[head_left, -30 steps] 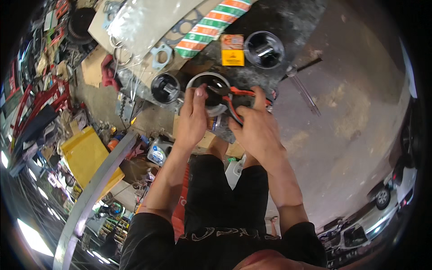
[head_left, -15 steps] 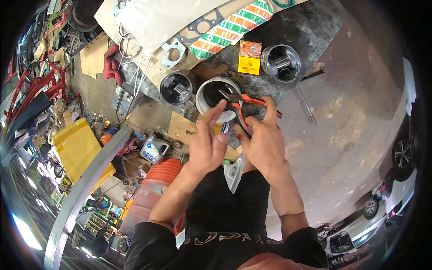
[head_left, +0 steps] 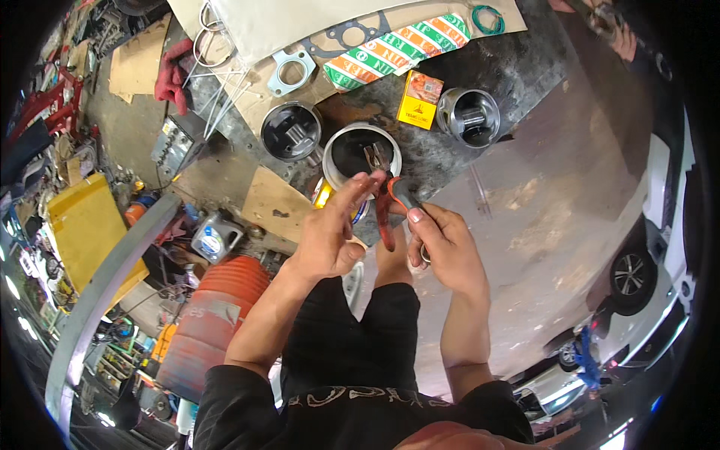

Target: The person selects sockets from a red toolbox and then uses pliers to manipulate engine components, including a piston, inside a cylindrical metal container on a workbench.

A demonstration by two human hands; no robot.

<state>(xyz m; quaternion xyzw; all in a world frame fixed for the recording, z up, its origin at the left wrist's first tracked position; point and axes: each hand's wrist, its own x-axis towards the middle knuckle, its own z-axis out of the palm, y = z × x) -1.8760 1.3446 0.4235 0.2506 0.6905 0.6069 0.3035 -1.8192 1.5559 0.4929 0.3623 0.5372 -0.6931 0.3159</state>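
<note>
My right hand (head_left: 454, 251) is closed around a pair of pliers (head_left: 397, 195) with red and black handles. The jaws point away from me, over a round white-rimmed tub (head_left: 331, 165) with a dark inside. A small metal ring (head_left: 425, 253) shows by the lower fingers of that hand. My left hand (head_left: 326, 232) has its fingers stretched out and its thumb apart, with dark-smudged fingertips at the head of the pliers. One metal piston (head_left: 291, 131) stands left of the tub. Another piston (head_left: 450, 112) is to its right, beside a yellow and red small box (head_left: 418, 101).
Flat gaskets (head_left: 291, 73) and a green, orange and white striped package (head_left: 397, 52) lie farther back on the dark worktable (head_left: 517, 79). A red barrel (head_left: 217, 307) and a grey curved bar (head_left: 112, 300) are at left. Another person's hand (head_left: 624, 41) appears at far right.
The pliers have turned in my right hand, so their handles now point more toward me. My left fingers have come to the pliers' head. The whole view has shifted slightly.
</note>
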